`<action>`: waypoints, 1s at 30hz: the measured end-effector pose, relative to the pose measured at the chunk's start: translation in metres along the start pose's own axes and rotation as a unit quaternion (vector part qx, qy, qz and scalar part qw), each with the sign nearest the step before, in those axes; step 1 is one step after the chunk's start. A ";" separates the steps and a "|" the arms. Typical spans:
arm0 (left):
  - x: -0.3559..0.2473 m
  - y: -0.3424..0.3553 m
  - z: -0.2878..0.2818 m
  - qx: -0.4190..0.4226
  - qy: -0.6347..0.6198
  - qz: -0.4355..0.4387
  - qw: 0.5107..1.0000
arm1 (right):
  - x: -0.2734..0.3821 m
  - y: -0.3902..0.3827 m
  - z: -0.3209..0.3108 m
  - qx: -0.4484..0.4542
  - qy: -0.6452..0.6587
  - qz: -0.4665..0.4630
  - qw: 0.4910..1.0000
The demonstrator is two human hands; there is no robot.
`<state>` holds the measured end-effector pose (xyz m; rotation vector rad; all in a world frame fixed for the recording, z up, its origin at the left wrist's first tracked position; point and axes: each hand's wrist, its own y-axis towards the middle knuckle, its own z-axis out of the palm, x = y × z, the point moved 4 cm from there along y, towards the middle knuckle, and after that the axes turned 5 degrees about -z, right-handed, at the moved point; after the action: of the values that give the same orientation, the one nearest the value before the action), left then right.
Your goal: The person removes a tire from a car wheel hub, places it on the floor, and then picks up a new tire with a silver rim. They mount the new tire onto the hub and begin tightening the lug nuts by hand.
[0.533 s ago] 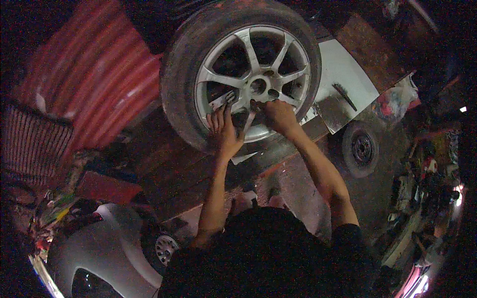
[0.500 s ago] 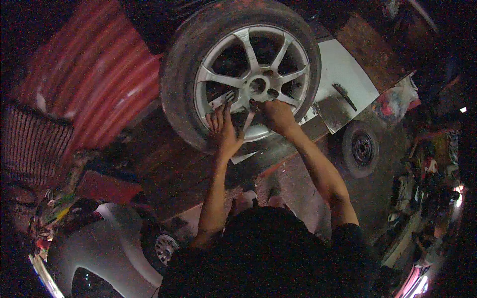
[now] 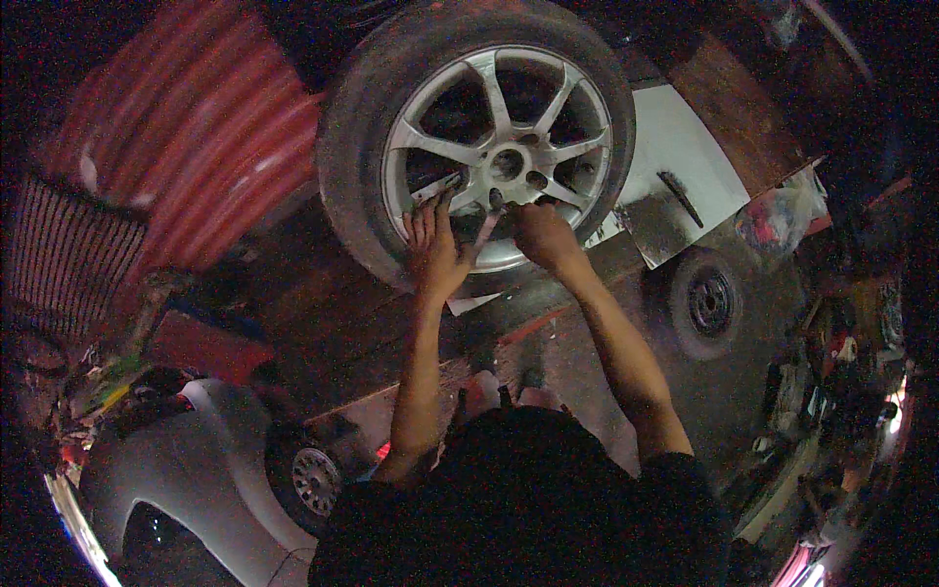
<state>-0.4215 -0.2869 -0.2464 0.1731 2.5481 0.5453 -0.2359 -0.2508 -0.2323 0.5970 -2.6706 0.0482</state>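
A silver multi-spoke alloy wheel (image 3: pixel 494 93) with its black tyre (image 3: pixel 354 161) fills the upper middle. My left hand (image 3: pixel 433 252) rests on the wheel's near left part, fingers stretched out and spread near a spoke. A pale strip (image 3: pixel 430 188) shows by its fingertips; whether they touch it I cannot tell. Just right of the near spoke, my right hand (image 3: pixel 548 237) is closed with its fingers bent down by the bolt holes around the hub. Anything in its grip is hidden and dim.
White sheets (image 3: pixel 675 147) with a dark smudge and a thin black bar (image 3: pixel 682 199) lie right of the tyre. A smaller wheel (image 3: pixel 706 301) is on the floor. Red corrugated sheeting (image 3: pixel 210 127) stands left. A grey car body part (image 3: pixel 186 470) sits lower left, and clutter lines the right.
My right hand has shifted slightly down and away from the bolt hole beside the near spoke, which now shows more. My left hand stays nearly in place. The view has tilted a little.
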 end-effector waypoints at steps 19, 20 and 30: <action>-0.002 -0.006 -0.005 -0.011 0.011 0.012 1.000 | -0.018 -0.042 0.008 -0.079 0.089 0.037 0.992; -0.002 -0.006 -0.006 -0.012 0.014 0.015 1.000 | -0.016 -0.049 0.006 -0.094 0.102 0.025 0.990; -0.003 -0.005 -0.011 0.031 0.020 0.004 0.999 | -0.025 -0.064 0.028 -0.123 0.177 0.120 0.969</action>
<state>-0.4247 -0.2956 -0.2386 0.1966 2.6050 0.4778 -0.1990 -0.3017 -0.2711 0.1629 -2.3368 -0.1000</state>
